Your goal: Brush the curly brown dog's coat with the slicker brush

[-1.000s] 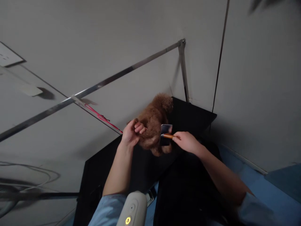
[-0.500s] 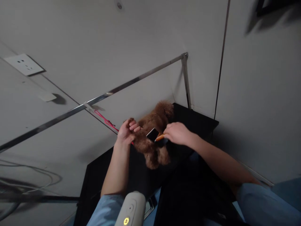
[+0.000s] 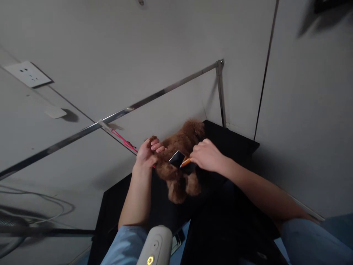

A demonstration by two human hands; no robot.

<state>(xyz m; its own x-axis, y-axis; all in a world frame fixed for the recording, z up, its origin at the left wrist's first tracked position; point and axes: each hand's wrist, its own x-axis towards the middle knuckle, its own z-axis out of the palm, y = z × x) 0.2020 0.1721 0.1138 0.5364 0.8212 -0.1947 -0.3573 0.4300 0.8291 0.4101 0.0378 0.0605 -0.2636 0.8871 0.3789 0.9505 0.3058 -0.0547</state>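
In our right hand [image 3: 206, 156] we have a wide-headed grooming brush [image 3: 185, 162] with a slim orange-brown handle and a dark, rectangular, shiny-edged head; the fingers are pinched closely about the end of the handle. The head lies over the side of a brown, curly-coated dog [image 3: 176, 141], though we cannot tell how firmly, if at all, it presses into the fur. Our left hand [image 3: 146, 152] is closed, its fingers curled around a tuft of brown fur at the dog's left end as we look at it; which part of the animal this is, we cannot make out. The dog is between our two hands on a flat black worktop [image 3: 231, 138], with two thick, furry legs towards us and the pale grey wall [image 3: 171, 40] behind it. A long silver metal bar [image 3: 154, 96] runs slantwise above, joined at its right end to a grey metal post [image 3: 220, 92] by the worktop's far edge. From a pale clip on the bar, a thin pinkish-red cord [image 3: 124, 141] slopes down to our left wrist. Near our left sleeve [image 3: 125, 243], of light blue cloth, a rounded, pale grey device [image 3: 156, 244] shows a glowing yellow light
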